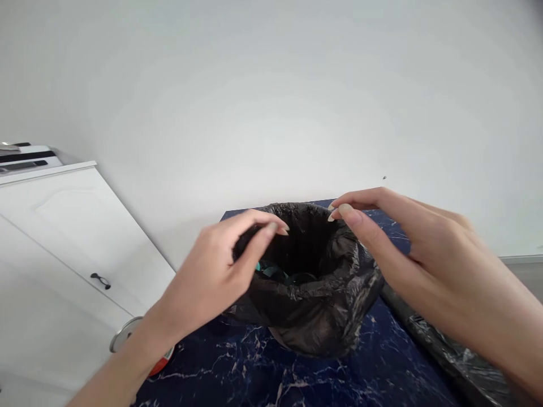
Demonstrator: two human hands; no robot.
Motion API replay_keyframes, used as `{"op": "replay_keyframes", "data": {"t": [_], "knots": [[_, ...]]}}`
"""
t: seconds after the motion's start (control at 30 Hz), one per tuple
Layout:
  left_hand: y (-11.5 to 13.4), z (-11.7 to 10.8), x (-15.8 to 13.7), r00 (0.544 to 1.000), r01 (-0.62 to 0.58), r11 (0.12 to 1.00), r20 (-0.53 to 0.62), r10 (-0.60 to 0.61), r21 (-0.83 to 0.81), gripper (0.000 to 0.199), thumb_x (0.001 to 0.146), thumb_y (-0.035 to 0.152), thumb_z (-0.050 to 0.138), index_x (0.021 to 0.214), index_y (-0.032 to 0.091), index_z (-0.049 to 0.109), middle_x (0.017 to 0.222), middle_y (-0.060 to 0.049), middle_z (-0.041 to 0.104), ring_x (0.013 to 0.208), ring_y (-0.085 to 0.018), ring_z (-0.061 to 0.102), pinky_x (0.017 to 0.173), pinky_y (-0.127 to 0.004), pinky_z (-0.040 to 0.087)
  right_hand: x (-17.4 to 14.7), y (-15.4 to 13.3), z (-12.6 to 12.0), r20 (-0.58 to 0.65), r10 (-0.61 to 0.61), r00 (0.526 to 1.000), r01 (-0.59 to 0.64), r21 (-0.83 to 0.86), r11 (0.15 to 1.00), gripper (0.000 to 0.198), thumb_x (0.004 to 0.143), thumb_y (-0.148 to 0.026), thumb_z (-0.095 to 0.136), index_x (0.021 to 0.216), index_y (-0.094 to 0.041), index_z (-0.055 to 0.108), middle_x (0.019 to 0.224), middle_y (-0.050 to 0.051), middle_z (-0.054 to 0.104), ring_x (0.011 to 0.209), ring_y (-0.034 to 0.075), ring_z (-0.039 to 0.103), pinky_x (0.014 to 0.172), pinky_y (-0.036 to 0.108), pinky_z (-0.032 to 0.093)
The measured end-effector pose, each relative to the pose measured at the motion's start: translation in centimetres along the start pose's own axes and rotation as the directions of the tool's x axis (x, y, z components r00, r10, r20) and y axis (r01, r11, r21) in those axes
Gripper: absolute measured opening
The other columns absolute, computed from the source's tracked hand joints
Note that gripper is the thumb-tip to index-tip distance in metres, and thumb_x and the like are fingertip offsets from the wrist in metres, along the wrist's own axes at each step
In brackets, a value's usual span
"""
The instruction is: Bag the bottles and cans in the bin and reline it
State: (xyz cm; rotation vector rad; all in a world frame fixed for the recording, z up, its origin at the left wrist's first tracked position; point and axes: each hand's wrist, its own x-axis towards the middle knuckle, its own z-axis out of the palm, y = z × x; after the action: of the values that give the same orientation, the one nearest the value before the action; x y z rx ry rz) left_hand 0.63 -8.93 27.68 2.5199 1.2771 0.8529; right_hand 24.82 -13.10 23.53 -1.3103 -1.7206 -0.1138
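A bin lined with a black plastic bag (314,316) stands in the middle, its mouth open towards me. Dark items and a bit of turquoise (257,266) show inside, too shadowed to name. My left hand (224,254) is over the bag's left rim, thumb and fingertips brought together with nothing seen between them. Over the right side of the mouth is my right hand (424,249), its thumb and fingertips also close together in a pinch, with no object visible in them. Whether either hand touches the plastic I cannot tell.
The bin rests on a dark blue marbled surface (254,367) against a white wall (271,102). At left is a white cabinet (63,243) with a black handle (100,280). A round lid (123,334) lies partly behind my left forearm. Black plastic (449,356) lies at right.
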Motion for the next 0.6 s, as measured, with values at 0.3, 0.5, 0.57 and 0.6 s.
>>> {"op": "replay_keyframes", "data": {"t": [0.3, 0.5, 0.57, 0.6], "knots": [[-8.6, -1.5, -2.3, 0.933, 0.359, 0.869, -0.143, -0.330, 0.341, 0.068, 0.105, 0.066, 0.035, 0.152, 0.020, 0.054, 0.155, -0.016, 0.063, 0.140, -0.041, 0.062, 0.102, -0.054, 0.060, 0.0, 0.7, 0.7, 0.044, 0.020, 0.999, -0.020, -0.010, 1.000, 0.031, 0.113, -0.049, 0.048, 0.120, -0.031, 0.071, 0.120, 0.004, 0.080, 0.105, 0.026, 0.076, 0.080, 0.037, 0.056], [-12.1, -0.4, -5.2, 0.801, 0.289, 0.782, 0.308, -0.514, 0.552, 0.071, 0.097, 0.059, 0.046, 0.156, 0.020, 0.059, 0.162, -0.017, 0.059, 0.142, -0.044, 0.061, 0.105, -0.054, 0.059, 0.1, 1.0, 1.7, 0.141, 0.040, 0.989, -0.049, 0.067, 0.997, 0.043, 0.114, -0.058, 0.040, 0.125, -0.030, 0.070, 0.130, 0.007, 0.076, 0.120, 0.030, 0.071, 0.096, 0.044, 0.054], [-13.0, 0.1, -6.0, 0.799, 0.269, 0.781, 0.322, -0.507, 0.563, 0.063, 0.097, 0.053, 0.049, 0.150, 0.025, 0.066, 0.163, -0.014, 0.059, 0.141, -0.042, 0.063, 0.101, -0.049, 0.061, 0.1, 0.9, 1.8, 0.150, 0.047, 0.988, -0.061, 0.085, 0.995, 0.045, 0.114, -0.060, 0.038, 0.124, -0.031, 0.070, 0.130, 0.005, 0.076, 0.121, 0.029, 0.070, 0.097, 0.044, 0.053], [-13.6, 0.3, -6.3, 0.826, 0.269, 0.779, 0.280, -0.489, 0.567, 0.059, 0.097, 0.051, 0.051, 0.147, 0.027, 0.068, 0.159, -0.012, 0.063, 0.139, -0.041, 0.066, 0.098, -0.047, 0.062, 0.0, 0.9, 1.8, 0.155, 0.051, 0.987, -0.065, 0.090, 0.994, 0.045, 0.114, -0.061, 0.037, 0.124, -0.032, 0.069, 0.130, 0.004, 0.076, 0.121, 0.028, 0.070, 0.097, 0.043, 0.053]]}}
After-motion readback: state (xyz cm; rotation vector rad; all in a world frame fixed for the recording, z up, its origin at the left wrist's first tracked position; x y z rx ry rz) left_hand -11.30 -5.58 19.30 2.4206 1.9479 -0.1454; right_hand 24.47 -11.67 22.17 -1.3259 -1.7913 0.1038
